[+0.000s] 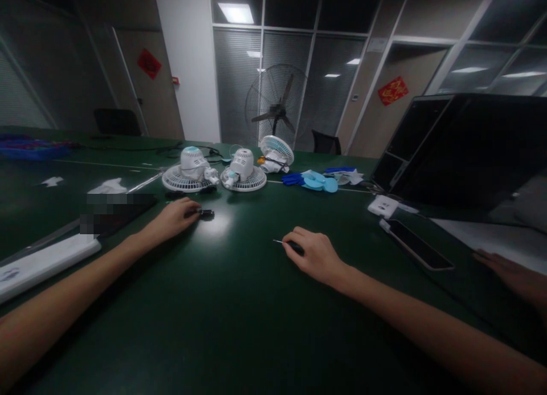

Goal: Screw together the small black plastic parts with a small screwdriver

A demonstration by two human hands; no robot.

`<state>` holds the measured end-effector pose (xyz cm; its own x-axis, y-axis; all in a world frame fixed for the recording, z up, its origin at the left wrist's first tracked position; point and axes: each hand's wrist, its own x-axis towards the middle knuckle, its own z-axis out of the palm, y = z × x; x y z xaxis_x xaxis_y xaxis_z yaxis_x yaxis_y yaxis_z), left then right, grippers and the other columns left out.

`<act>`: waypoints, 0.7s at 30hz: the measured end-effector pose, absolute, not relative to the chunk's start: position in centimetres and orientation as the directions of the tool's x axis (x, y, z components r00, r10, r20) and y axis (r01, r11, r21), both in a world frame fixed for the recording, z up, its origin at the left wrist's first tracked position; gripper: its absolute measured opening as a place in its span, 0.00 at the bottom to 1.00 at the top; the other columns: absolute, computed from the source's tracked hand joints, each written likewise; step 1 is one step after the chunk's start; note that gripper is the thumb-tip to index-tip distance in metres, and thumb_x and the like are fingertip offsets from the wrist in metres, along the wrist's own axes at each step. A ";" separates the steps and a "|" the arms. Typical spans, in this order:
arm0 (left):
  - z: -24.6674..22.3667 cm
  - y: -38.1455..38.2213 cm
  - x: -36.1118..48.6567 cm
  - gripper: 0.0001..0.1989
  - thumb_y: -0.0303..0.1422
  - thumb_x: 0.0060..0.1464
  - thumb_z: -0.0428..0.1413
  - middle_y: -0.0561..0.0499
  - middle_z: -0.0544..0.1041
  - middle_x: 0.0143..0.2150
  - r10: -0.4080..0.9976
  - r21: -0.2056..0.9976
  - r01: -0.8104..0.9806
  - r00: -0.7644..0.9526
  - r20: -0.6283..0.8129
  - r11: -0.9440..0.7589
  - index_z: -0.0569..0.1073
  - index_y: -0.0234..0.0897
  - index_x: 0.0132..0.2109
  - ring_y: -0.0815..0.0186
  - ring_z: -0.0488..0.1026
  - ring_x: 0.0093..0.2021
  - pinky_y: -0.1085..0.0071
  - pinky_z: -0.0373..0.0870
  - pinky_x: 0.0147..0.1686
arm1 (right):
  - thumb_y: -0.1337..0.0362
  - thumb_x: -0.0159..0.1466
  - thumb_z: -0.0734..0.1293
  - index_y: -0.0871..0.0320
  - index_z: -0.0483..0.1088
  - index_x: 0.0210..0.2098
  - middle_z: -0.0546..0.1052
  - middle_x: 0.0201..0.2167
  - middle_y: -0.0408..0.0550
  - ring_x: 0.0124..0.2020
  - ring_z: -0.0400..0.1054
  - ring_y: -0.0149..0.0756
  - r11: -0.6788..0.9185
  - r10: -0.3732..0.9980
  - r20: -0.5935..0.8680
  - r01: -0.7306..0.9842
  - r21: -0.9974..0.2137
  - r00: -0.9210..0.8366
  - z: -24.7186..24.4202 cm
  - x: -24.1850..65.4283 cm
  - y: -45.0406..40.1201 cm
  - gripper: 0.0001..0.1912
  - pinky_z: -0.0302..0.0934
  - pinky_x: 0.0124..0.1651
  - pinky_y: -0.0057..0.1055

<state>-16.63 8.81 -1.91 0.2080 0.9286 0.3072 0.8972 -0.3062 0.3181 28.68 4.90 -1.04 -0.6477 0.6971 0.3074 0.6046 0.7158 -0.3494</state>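
Between the fingers of my right hand is a small screwdriver, its thin metal shaft pointing left and its dark handle partly hidden by the hand. My left hand rests on the green table, fingers closed around a small black cylindrical object whose far end sticks out to the right. Just beyond my hands lie two white fan heads, a left one and a middle one, grilles down. A third fan head leans on its side behind them.
A light-blue fan blade lies by blue-and-white gloves. At right are a phone, a white adapter, a large black monitor and another person's hand. A white power strip and a blue tray stand left.
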 end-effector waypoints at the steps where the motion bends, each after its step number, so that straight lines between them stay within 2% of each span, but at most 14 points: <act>1: -1.9 9.0 -16.9 0.22 0.48 0.61 0.55 0.40 0.80 0.50 0.930 0.317 0.898 0.209 0.301 -0.304 0.81 0.39 0.51 0.51 0.79 0.47 0.58 0.77 0.47 | 0.62 0.75 0.64 0.55 0.76 0.51 0.78 0.46 0.47 0.38 0.75 0.31 0.715 0.699 0.306 0.607 -0.347 -0.647 -1.0 28.6 4.9 0.10 0.71 0.37 0.28; 3: -1.8 9.3 -17.3 0.20 0.50 0.61 0.54 0.43 0.81 0.47 0.930 0.316 0.896 0.222 0.292 -0.313 0.82 0.41 0.45 0.52 0.80 0.44 0.60 0.77 0.44 | 0.62 0.75 0.65 0.55 0.76 0.51 0.78 0.45 0.47 0.37 0.74 0.32 0.711 0.702 0.305 0.614 -0.342 -0.644 -0.9 28.6 4.8 0.10 0.71 0.37 0.28; 6: -1.8 9.4 -17.4 0.19 0.50 0.62 0.54 0.44 0.81 0.45 0.927 0.305 0.895 0.240 0.290 -0.327 0.82 0.42 0.43 0.53 0.79 0.43 0.61 0.75 0.44 | 0.63 0.75 0.65 0.56 0.76 0.50 0.78 0.45 0.47 0.37 0.74 0.32 0.711 0.703 0.303 0.617 -0.339 -0.644 -0.8 28.5 4.7 0.09 0.71 0.36 0.28; 14: -2.2 9.1 -16.8 0.17 0.47 0.65 0.52 0.43 0.82 0.46 0.924 0.287 0.917 0.172 0.341 -0.277 0.76 0.41 0.49 0.52 0.80 0.43 0.62 0.73 0.42 | 0.62 0.74 0.65 0.55 0.76 0.50 0.77 0.45 0.47 0.37 0.74 0.32 0.705 0.709 0.300 0.630 -0.326 -0.638 -1.0 28.5 4.7 0.09 0.70 0.36 0.29; 18: -2.0 8.9 -16.6 0.20 0.49 0.66 0.50 0.42 0.82 0.47 0.911 0.320 0.919 0.087 0.404 -0.230 0.74 0.40 0.51 0.52 0.80 0.44 0.63 0.74 0.42 | 0.62 0.74 0.65 0.55 0.76 0.50 0.78 0.45 0.47 0.37 0.73 0.32 0.706 0.708 0.297 0.630 -0.324 -0.640 -1.0 28.4 4.8 0.09 0.70 0.36 0.29; 21: -1.5 8.3 -15.7 0.20 0.49 0.66 0.52 0.45 0.82 0.50 0.887 0.365 0.886 0.101 0.450 -0.286 0.76 0.40 0.51 0.55 0.80 0.46 0.64 0.76 0.45 | 0.63 0.74 0.65 0.56 0.76 0.50 0.78 0.45 0.47 0.36 0.73 0.32 0.707 0.706 0.297 0.627 -0.327 -0.643 -1.0 28.3 4.9 0.09 0.71 0.36 0.29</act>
